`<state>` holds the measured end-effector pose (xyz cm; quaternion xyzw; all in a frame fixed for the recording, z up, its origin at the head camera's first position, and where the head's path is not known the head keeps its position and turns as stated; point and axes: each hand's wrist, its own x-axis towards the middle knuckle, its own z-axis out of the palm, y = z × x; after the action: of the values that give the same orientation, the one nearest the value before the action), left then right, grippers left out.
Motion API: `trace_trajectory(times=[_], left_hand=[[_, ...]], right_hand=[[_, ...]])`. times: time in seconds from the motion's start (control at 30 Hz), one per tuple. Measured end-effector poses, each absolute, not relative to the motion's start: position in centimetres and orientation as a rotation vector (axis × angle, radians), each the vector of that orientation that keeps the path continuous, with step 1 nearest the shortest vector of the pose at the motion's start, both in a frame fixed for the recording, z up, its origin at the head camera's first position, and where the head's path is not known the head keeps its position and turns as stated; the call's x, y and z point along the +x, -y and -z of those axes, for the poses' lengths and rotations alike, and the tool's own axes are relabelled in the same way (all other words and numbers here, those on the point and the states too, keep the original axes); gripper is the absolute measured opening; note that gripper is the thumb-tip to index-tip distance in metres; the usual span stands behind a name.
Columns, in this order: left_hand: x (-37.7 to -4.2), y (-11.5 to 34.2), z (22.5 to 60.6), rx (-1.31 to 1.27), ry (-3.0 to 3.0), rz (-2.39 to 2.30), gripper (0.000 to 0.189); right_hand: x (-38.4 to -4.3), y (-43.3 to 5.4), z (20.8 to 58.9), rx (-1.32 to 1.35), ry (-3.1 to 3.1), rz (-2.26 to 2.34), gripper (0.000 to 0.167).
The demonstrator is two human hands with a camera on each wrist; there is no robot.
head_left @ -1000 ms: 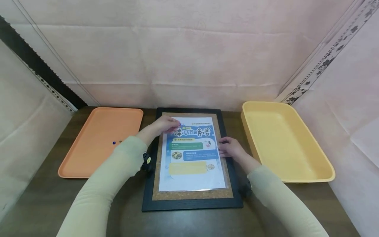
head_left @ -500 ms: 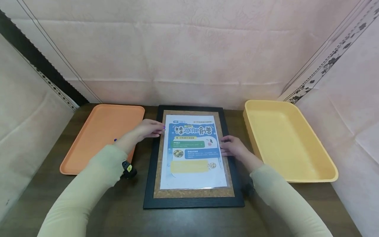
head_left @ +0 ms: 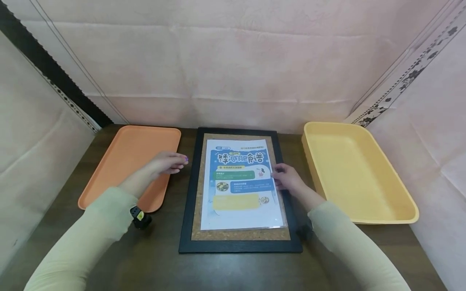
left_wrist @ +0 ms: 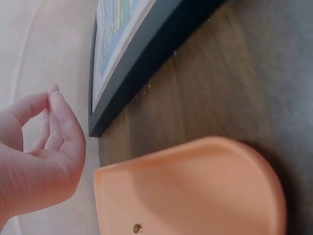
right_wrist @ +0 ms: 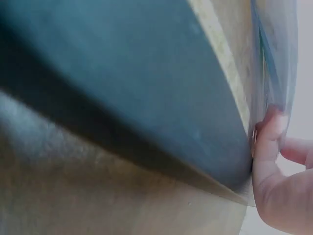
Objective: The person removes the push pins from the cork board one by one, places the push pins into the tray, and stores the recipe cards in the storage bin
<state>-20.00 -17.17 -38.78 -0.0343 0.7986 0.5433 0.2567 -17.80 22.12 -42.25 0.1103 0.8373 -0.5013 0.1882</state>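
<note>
On the black-framed board (head_left: pixel 240 247), the blue-and-white sheet (head_left: pixel 240 186) lies with its right edge pinched by the right hand (head_left: pixel 287 178), while left of the board the left hand (head_left: pixel 165 163) nips a tiny purple thing (head_left: pixel 187 159), and a steady, gentle hold should keep the sheet straight.
</note>
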Motion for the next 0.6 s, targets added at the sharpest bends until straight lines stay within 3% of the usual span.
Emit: trace_trajectory(times=[0.6], left_hand=[[-18.5, 19.2, 38.5, -0.132, -2.095, -1.552, 0.050]], right_hand=[[-16.6, -22.8, 39.8, 0.369, -2.602, 1.443, 0.040]])
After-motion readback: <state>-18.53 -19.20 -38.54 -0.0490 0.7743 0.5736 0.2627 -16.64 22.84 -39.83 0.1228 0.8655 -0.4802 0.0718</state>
